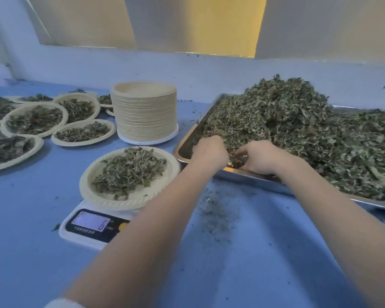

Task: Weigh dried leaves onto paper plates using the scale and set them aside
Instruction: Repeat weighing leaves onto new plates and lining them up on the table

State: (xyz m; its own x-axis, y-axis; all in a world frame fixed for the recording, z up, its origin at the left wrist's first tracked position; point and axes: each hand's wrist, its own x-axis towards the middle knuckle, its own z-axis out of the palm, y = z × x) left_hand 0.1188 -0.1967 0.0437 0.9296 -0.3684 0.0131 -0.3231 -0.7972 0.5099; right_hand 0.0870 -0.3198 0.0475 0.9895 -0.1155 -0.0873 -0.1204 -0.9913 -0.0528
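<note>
A: Nearest, two bare forearms over the blue tabletop (27, 252), reaching away to the metal tray (236, 173). Which step?

B: Gathering, by the look of it. Left hand (210, 152) and right hand (257, 157) sunk in the near corner of the dried leaves (298, 130), fingers curled into the heap, each seemingly closed on a small tuft. Hard to tell how much is held.

A: And the portion being weighed?

B: On the paper plate (129, 200) sitting on the scale (93, 227), just left of the tray, already partly heaped. Topping up, most likely.

A: Next move?

B: Lifting the pinch, carrying it left across the tray rim, dropping it on that plate with an eye on the display. Probably small additions only.

A: Finished ones?

B: Filled plates (35, 118) clustered far left, overlapping. Stack of empty plates (143, 112) behind the scale.

A: Any writing?

B: Lit display (90, 221) with one digit, possibly a 6 but seen sideways; small print beneath too blurred to read. No brand legible. Leaf crumbs (218, 214) scattered beside the scale.
</note>
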